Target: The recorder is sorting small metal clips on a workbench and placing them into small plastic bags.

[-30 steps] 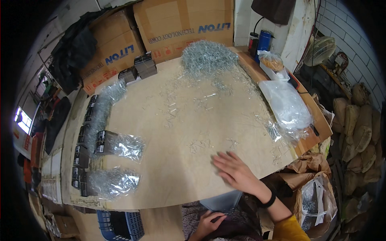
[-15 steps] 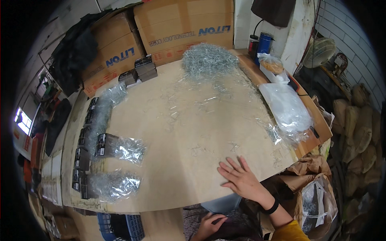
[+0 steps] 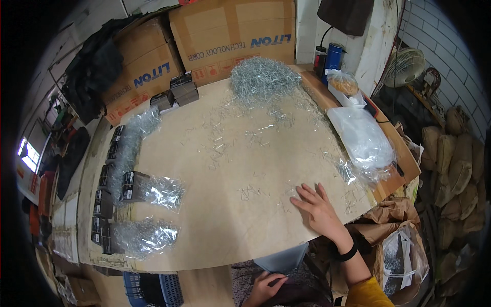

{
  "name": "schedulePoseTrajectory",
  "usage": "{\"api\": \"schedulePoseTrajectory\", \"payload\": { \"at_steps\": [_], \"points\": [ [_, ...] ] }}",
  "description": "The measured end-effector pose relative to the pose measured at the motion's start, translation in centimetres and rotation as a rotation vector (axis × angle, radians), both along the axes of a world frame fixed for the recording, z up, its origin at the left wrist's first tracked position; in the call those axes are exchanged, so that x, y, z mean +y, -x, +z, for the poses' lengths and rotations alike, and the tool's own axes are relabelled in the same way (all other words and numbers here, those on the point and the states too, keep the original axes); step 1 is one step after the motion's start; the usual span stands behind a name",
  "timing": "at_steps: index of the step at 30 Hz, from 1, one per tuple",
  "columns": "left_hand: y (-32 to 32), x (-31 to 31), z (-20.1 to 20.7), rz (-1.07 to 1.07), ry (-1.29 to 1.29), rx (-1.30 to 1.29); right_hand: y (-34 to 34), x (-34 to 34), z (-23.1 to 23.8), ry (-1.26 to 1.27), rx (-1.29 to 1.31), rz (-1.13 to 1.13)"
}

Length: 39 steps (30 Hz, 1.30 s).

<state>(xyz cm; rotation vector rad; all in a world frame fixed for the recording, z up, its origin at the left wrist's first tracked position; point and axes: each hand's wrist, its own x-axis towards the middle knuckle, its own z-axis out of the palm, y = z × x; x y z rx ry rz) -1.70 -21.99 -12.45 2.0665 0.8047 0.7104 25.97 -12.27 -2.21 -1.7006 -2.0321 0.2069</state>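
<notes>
My right hand [image 3: 318,209] lies flat, fingers spread, on the light wooden table [image 3: 240,169] near its front right edge, among scattered small metal staples [image 3: 250,192]. My left hand [image 3: 265,286] is below the table edge, fingers on a grey sheet-like thing [image 3: 284,260] by my lap; whether it grips it is unclear. A large heap of the metal pieces [image 3: 263,79] sits at the far side of the table.
Filled clear bags with dark header cards [image 3: 151,188] [image 3: 138,236] line the left side. A stack of empty clear bags [image 3: 362,139] lies right. Cardboard boxes [image 3: 225,36] stand behind. Paper and plastic bags [image 3: 404,250] and a blue crate [image 3: 153,289] sit low.
My right hand slid right and toward me across the table, staying flat. My left hand stayed below the table edge.
</notes>
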Motion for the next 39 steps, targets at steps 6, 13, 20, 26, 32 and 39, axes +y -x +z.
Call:
{"api": "schedulePoseTrajectory", "payload": {
  "at_steps": [6,13,20,26,32,39],
  "points": [
    [-0.2,0.0,-0.1,-0.001,-0.017,0.0,0.0,-0.3,0.7,0.007,0.145,0.1],
    [-0.3,0.0,0.7,0.067,0.157,-0.013,-0.1,2.3,0.0,0.004,0.09,0.014],
    [-0.2,-0.1,0.0,0.115,0.228,-0.017,2.3,3.6,1.2,0.154,0.023,0.324],
    [0.0,0.2,0.3,0.005,0.111,-0.021,3.7,8.1,-1.4,0.073,0.074,0.342],
    [-0.1,-0.1,0.8,0.029,0.161,-0.058,6.0,9.8,-3.1,-0.05,0.013,0.277],
    [-0.6,0.0,-0.1,0.128,0.239,-0.109,6.3,11.0,-2.1,-0.068,-0.147,0.339]
  ]
}}
